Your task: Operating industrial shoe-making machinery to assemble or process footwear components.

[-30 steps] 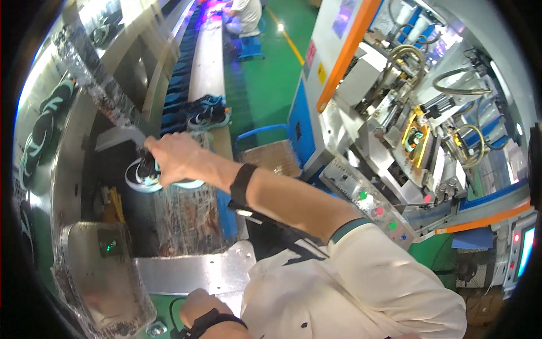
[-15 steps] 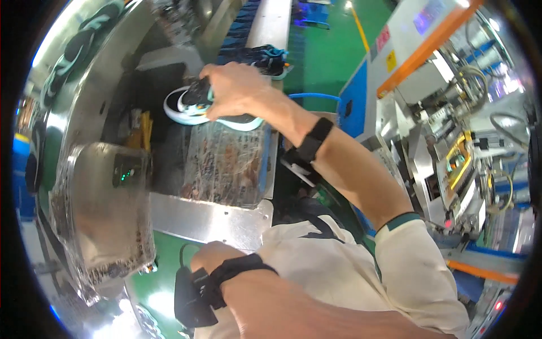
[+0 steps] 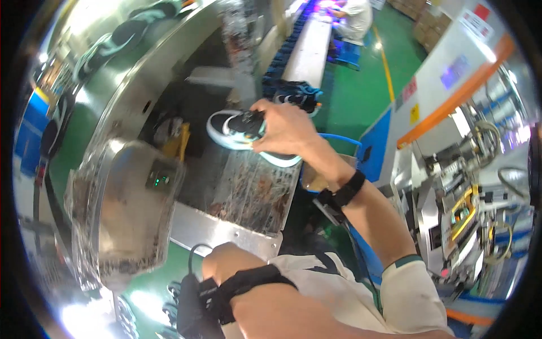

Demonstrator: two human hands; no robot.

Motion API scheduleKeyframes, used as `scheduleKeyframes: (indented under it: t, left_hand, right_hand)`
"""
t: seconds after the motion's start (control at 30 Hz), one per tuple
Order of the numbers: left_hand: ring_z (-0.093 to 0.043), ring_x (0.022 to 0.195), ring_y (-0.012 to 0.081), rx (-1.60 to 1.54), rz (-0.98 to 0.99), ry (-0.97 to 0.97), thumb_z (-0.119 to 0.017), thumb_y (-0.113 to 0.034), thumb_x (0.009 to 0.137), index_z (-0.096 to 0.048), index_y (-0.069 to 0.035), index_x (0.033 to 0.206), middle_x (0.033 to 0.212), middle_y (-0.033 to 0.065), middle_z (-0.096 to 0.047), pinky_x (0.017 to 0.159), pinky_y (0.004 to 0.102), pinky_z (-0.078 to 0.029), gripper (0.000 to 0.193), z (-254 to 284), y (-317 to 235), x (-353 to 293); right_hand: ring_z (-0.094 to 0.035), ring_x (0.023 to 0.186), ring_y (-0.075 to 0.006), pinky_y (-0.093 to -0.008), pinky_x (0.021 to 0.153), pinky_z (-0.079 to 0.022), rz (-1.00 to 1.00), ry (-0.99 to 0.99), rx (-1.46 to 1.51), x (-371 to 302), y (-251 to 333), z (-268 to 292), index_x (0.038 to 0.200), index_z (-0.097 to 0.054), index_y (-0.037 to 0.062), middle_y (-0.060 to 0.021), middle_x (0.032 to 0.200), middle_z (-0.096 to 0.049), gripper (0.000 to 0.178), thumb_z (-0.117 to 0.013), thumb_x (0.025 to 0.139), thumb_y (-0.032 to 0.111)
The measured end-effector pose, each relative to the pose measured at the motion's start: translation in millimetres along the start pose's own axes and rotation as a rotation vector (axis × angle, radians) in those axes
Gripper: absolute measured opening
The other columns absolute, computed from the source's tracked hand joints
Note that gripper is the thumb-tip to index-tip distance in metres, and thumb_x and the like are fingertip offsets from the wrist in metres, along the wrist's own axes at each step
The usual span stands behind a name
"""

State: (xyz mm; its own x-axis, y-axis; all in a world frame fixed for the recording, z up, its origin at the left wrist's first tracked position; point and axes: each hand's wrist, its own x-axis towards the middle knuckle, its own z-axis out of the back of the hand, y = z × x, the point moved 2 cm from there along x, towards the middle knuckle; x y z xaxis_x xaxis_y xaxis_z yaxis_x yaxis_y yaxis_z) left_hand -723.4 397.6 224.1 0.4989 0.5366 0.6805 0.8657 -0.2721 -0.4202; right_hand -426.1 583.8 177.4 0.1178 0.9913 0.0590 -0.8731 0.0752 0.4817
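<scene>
My right hand (image 3: 289,131) grips a sneaker (image 3: 228,131) from above, thumb on the near side and fingers over the top. The shoe is black with a white and pale-blue sole, and its toe and heel show on either side of my hand. It is over the far end of a scuffed, film-covered metal surface (image 3: 248,192); whether it rests there I cannot tell. My left hand (image 3: 223,259) is low in front of my body, near the metal ledge (image 3: 226,229). Its fingers are hidden, and a black strap with a device wraps the wrist.
A film-wrapped metal housing (image 3: 132,209) with green lights stands at the left. Beyond it, more shoes (image 3: 127,33) line a curved belt. Dark shoes (image 3: 291,93) sit by a long white conveyor (image 3: 307,56). A person (image 3: 354,21) is far ahead. Machinery (image 3: 463,214) stands at right.
The view has turned, so the bench, the shoe and my right hand appear further right and lower. A distant person has come into sight. My right hand keeps its grip on the sneaker.
</scene>
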Motion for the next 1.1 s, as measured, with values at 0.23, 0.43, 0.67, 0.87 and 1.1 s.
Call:
scheduleKeyframes:
  t: [0.23,0.43,0.67,0.87,1.1]
  left_hand:
    - [-0.051,0.121,0.0329,-0.290,0.075,0.202,-0.059,-0.071,0.080,-0.033,-0.015,0.144,0.144,0.0156,-0.044,0.103,0.0587,-0.033,0.089,24.2,35.3,40.2]
    - [-0.051,0.120,0.0330,-0.472,0.135,0.292,-0.059,-0.072,0.080,-0.033,-0.013,0.144,0.144,0.0166,-0.044,0.103,0.0584,-0.034,0.091,13.3,63.8,53.3]
    - [-0.052,0.119,0.0332,-0.420,0.223,0.277,-0.060,-0.072,0.079,-0.033,-0.011,0.144,0.143,0.0177,-0.045,0.102,0.0580,-0.035,0.093,2.4,46.6,51.9]
    - [-0.052,0.119,0.0333,-0.371,0.222,0.112,-0.060,-0.072,0.079,-0.033,-0.009,0.144,0.143,0.0187,-0.045,0.102,0.0577,-0.035,0.094,-10.2,33.4,30.8]
    - [-0.053,0.118,0.0334,-0.284,0.111,-0.029,-0.061,-0.072,0.079,-0.032,-0.006,0.144,0.142,0.0199,-0.045,0.101,0.0573,-0.036,0.096,-21.9,28.0,10.5]
  right_hand:
    - [-0.067,0.091,-0.0380,-0.0451,0.082,-0.054,0.030,-0.012,0.041,-4.3,-2.2,-2.6,0.120,-0.059,0.0060,-0.0203,0.095,-0.069,0.071,-0.081,0.056,0.028]
    - [-0.067,0.090,-0.0375,-0.0455,0.080,-0.054,0.081,-0.054,0.092,-3.6,2.9,-13.9,0.116,-0.059,0.0028,-0.0199,0.090,-0.069,0.067,-0.080,0.056,0.024]
    - [-0.068,0.090,-0.0367,-0.0439,0.081,-0.055,0.059,-0.021,0.056,-11.5,-5.4,-7.2,0.116,-0.061,0.0051,-0.0206,0.093,-0.069,0.068,-0.082,0.055,0.026]
    - [-0.068,0.093,-0.0363,-0.0432,0.084,-0.054,0.072,-0.032,0.022,-0.2,-7.1,-1.9,0.117,-0.062,0.0069,-0.0198,0.095,-0.070,0.069,-0.083,0.056,0.030]
    - [-0.067,0.090,-0.0378,-0.0426,0.082,-0.053,0.103,-0.103,-0.003,4.7,6.2,-6.8,0.123,-0.059,0.0051,-0.0220,0.094,-0.069,0.073,-0.077,0.056,0.031]
